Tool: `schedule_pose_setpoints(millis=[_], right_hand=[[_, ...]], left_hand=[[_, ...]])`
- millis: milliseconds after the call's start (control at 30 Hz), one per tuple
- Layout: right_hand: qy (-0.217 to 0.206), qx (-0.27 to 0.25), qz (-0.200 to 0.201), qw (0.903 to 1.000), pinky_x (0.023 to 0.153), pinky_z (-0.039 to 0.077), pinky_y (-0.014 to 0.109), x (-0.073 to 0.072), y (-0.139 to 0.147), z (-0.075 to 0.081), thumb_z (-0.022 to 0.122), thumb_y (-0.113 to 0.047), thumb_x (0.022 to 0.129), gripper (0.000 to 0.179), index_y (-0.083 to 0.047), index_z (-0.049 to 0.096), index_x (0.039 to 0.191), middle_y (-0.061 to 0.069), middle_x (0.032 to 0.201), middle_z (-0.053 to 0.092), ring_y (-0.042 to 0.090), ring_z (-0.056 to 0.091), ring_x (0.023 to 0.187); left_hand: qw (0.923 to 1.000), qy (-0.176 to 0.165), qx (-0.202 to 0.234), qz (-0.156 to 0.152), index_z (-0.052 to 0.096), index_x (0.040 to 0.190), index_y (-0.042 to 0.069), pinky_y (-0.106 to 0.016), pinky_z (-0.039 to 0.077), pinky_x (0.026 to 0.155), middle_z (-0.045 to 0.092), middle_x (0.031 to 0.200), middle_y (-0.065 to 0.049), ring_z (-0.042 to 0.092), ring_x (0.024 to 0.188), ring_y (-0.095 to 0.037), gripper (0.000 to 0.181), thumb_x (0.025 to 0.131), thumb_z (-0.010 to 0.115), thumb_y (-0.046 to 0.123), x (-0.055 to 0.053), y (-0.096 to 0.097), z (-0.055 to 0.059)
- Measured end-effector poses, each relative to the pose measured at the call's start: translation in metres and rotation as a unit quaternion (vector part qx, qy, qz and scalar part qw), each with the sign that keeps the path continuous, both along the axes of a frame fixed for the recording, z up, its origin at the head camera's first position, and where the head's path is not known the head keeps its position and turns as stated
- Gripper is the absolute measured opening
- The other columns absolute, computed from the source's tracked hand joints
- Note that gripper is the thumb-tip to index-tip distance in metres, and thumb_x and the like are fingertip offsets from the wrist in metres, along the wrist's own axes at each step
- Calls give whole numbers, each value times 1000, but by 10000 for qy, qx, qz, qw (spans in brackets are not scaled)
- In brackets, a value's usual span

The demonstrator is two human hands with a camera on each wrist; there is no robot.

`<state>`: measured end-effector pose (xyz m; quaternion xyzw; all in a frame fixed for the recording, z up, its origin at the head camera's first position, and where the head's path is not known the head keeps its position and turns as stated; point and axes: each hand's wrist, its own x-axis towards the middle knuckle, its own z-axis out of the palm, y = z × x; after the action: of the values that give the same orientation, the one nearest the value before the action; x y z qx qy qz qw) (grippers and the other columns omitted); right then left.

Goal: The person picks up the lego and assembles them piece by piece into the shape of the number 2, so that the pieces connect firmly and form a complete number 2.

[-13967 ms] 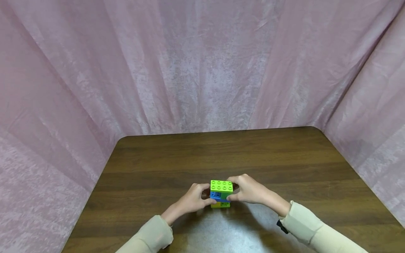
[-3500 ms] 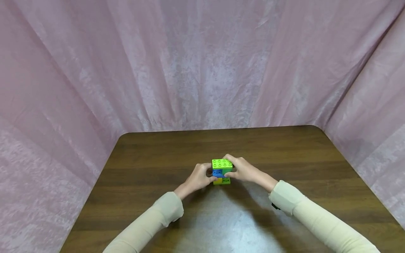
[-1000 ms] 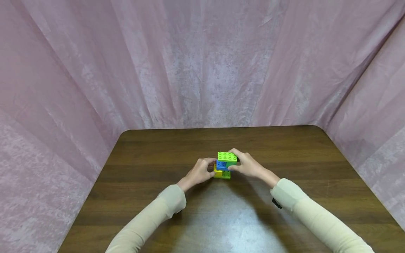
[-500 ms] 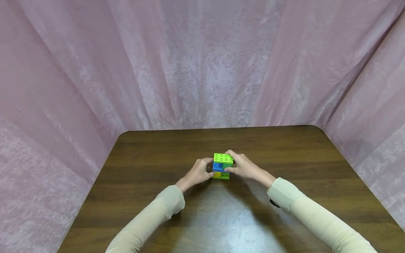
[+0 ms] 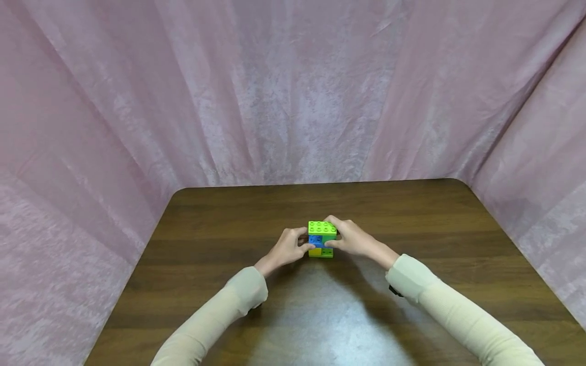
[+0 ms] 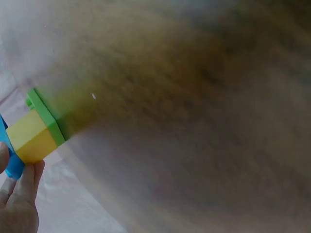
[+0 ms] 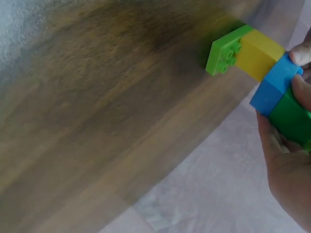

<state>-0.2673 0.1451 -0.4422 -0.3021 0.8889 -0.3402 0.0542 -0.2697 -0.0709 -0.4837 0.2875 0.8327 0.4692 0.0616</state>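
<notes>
A stack of toy building bricks stands on the table. At its base lies a lime green plate (image 5: 327,253), with a yellow brick (image 5: 314,252) on its left half. Above that come a blue brick (image 5: 315,239), a dark green brick (image 5: 329,238) on the right, and a lime green brick (image 5: 322,227) on top. My left hand (image 5: 286,247) pinches the stack's left side, thumb on the front of the blue brick. My right hand (image 5: 359,241) grips the right side at the dark green brick, its thumb near the blue brick's edge. The far-side fingertips are partly hidden.
The brown wooden table (image 5: 220,218) has rounded far corners. A pink velvet curtain (image 5: 293,101) hangs behind it and along both sides. Light glares off the tabletop in front of the stack.
One second ago the blue, dark green and top bricks sat right of the yellow one; they have shifted left above it. My left thumb has risen onto the blue brick.
</notes>
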Motion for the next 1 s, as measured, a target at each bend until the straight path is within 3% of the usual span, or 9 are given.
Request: schedule_pose_setpoints(millis=[433, 633, 767, 1000], right_hand=[[177, 29, 55, 9998, 69, 52, 27, -2, 1, -1, 75, -9, 84, 43, -2, 52, 119, 12, 96, 71, 13, 64, 78], [191, -8, 94, 9998, 73, 54, 31, -2, -1, -1, 73, -10, 86, 43, -2, 51, 121, 14, 100, 71, 18, 67, 85], [-11, -25, -29, 10000, 78, 55, 35, -4, -2, 0, 74, -10, 85, 43, -3, 52, 121, 13, 102, 71, 21, 68, 92], [-696, -402, -431, 9958, 78, 56, 33, -1, 3, 4, 75, -13, 84, 51, -1, 51, 128, 17, 111, 69, 19, 67, 91]], left_hand=[[10000, 0, 19, -80, 62, 113, -8, -26, 58, 80, 70, 108, -23, 71, 101, -31, 25, 89, 66, -1, -2, 0, 1], [9999, 100, 15, -45, 62, 114, -9, -27, 57, 82, 69, 109, -25, 69, 104, -33, 27, 88, 67, -1, -5, -2, -2], [9998, 88, -150, -89, 66, 110, -8, -29, 58, 82, 70, 105, -23, 71, 99, -32, 25, 87, 69, 1, -10, -4, 2], [9985, -304, -420, -167, 67, 114, -4, -33, 57, 85, 73, 106, -18, 70, 98, -27, 27, 90, 68, 8, -15, -2, 12]])
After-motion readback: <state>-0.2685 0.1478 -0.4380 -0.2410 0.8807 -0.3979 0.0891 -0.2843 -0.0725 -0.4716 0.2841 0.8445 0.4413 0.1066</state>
